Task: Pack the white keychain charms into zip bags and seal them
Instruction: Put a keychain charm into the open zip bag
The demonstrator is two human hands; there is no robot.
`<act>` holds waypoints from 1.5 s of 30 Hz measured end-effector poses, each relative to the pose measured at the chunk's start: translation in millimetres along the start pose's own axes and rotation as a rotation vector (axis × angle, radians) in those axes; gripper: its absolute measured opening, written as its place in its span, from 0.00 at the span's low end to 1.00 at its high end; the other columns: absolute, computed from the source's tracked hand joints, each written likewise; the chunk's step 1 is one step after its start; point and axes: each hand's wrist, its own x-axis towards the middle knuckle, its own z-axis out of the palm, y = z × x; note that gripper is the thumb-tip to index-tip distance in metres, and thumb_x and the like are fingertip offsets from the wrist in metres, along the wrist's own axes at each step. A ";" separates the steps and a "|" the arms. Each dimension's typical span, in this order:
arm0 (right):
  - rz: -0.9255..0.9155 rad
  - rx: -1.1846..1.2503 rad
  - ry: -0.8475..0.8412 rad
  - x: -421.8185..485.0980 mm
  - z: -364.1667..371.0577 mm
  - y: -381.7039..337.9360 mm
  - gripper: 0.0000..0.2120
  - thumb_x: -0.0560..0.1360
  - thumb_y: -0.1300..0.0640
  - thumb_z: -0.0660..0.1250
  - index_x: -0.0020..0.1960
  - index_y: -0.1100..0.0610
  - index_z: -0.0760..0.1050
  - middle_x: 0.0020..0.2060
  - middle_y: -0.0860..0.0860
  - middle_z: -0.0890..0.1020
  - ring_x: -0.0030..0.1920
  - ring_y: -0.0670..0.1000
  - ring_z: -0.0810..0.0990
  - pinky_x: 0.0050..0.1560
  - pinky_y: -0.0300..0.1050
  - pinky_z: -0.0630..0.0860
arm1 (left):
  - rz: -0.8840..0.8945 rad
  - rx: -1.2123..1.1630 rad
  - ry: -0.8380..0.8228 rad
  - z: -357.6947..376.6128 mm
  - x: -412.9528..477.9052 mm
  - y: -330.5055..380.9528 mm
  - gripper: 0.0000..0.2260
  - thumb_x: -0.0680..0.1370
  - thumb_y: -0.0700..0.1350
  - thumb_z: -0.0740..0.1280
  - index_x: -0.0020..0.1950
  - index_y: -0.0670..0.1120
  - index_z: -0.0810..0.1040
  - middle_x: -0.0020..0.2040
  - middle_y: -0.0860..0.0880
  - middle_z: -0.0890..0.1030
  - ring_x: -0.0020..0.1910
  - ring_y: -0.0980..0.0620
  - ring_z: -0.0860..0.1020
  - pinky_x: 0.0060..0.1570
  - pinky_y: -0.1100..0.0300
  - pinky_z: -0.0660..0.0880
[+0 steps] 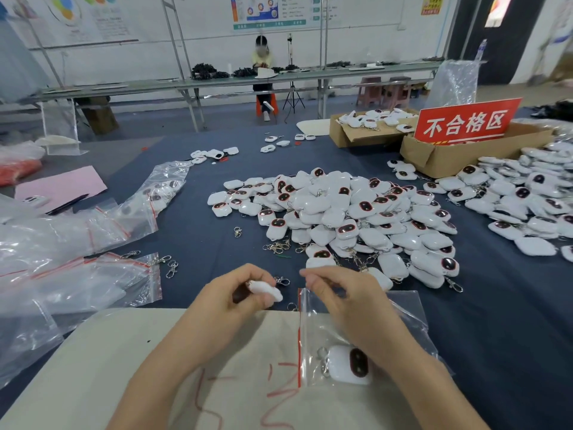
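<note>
Nearest lies a cream cloth (108,367) scrawled with red marks that spell nothing legible. Over it the left hand (242,293) curls its fingers round a white charm (267,290), its metal clasp poking out on the far side. Just beside it, the right hand (338,294) pinches the upper edge of a clear zip bag (366,321) between thumb and fingertips. The bag's red seal strip faces the left hand, and the held charm sits close to that mouth but outside it. A second charm (348,364), dark oval face up, lies inside the bag under the right wrist.

Beyond the cloth the worktop (192,218) is covered in dark blue fabric. Empty zip bags (62,259) with red strips spread at the left, and loose clasps (279,246) are scattered at the middle. A heap of charms (356,212) rises ahead, with a further heap (527,197) on the right. A pink sheet (62,184) with a dark pen (68,203) lies far left.

Farther on, a cardboard box (446,162) carries a red sign (465,124) reading 不合格区 in white. A second box (341,135) behind it holds more charms.

Across a grey floor stands a long far worktop (139,85) with dark bundles on it, and a person (263,58) sits behind it. A tripod (293,97) stands beside them and pink stools (369,90) to the right. The posters (269,9) on the white wall are too blurred to read.
</note>
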 end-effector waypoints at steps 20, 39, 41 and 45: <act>0.135 0.305 -0.047 8.6 -2.6 11.6 0.16 0.80 0.62 0.67 0.50 0.40 0.83 0.29 0.37 0.78 0.29 0.42 0.71 0.33 0.33 0.68 | 0.009 -0.266 -0.138 39.6 -19.8 4.6 0.16 0.74 0.42 0.71 0.56 0.61 0.81 0.46 0.55 0.83 0.43 0.56 0.79 0.44 0.64 0.75; 0.037 0.034 -0.002 1.8 -6.7 -1.1 0.13 0.80 0.59 0.67 0.50 0.40 0.82 0.44 0.38 0.82 0.46 0.39 0.80 0.48 0.31 0.73 | 0.249 0.248 -0.209 65.0 -32.1 12.3 0.12 0.79 0.48 0.57 0.60 0.57 0.74 0.53 0.58 0.75 0.59 0.54 0.72 0.59 0.62 0.69; -0.054 -0.089 0.016 0.4 -6.4 -3.0 0.12 0.79 0.58 0.67 0.52 0.42 0.82 0.44 0.36 0.80 0.50 0.37 0.78 0.49 0.28 0.69 | 0.235 0.222 -0.243 64.8 -31.6 16.5 0.09 0.80 0.54 0.56 0.53 0.56 0.74 0.52 0.59 0.74 0.61 0.55 0.71 0.61 0.62 0.68; -0.062 -0.101 -0.002 0.7 -6.7 -1.0 0.11 0.79 0.57 0.67 0.52 0.41 0.82 0.46 0.35 0.81 0.52 0.37 0.78 0.52 0.31 0.71 | 0.395 0.377 -0.205 68.0 -28.5 14.9 0.16 0.81 0.58 0.58 0.39 0.51 0.72 0.42 0.58 0.69 0.53 0.56 0.68 0.52 0.66 0.64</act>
